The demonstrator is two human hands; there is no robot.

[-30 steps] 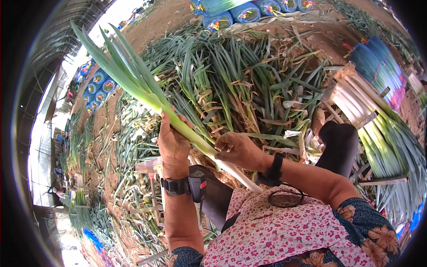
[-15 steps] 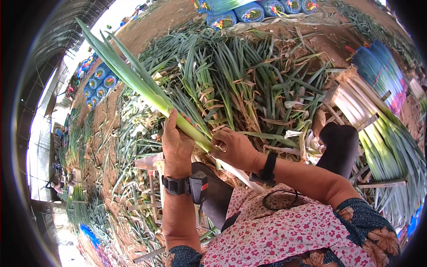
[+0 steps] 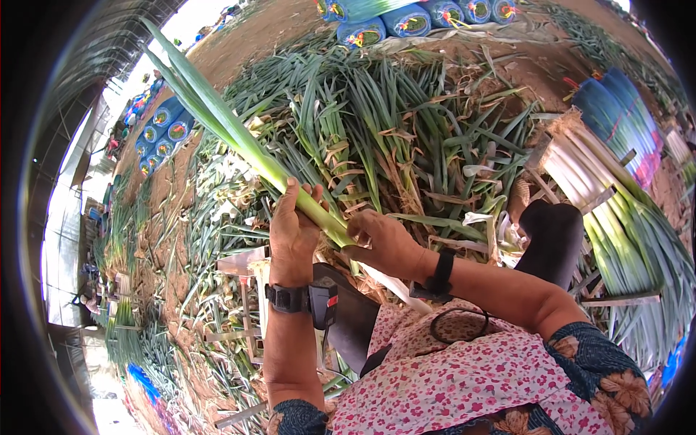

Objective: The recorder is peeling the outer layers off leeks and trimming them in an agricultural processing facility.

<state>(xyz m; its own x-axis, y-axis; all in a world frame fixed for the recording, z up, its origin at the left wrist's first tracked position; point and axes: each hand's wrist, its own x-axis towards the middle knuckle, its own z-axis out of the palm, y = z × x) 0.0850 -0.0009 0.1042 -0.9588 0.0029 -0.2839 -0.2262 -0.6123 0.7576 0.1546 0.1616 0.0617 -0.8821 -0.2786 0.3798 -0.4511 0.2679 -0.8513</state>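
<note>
A long green onion (image 3: 254, 154) slants across in front of me, its leaves pointing up to the far left and its white stem running down past my right hand toward my lap. My left hand (image 3: 293, 235) is closed round its pale green middle, thumb on top. Lower on the stalk, my right hand (image 3: 388, 246) pinches it with curled fingers; the exact spot between the fingertips is partly hidden. Just beyond both hands lies a heap of untrimmed green onions (image 3: 377, 123) with dry brown outer leaves.
At my right, a wooden rack (image 3: 602, 199) holds a bundle of cleaned green onions (image 3: 616, 246). Blue wrapped bundles (image 3: 409, 22) lie at the far side, with more blue bundles (image 3: 163, 134) at far left. A small wooden frame (image 3: 243, 264) stands beside my left wrist.
The green onion and my left hand have shifted slightly to the right, and its leaf tips have swung a little rightward. My right hand stays at nearly the same place, fingers still curled.
</note>
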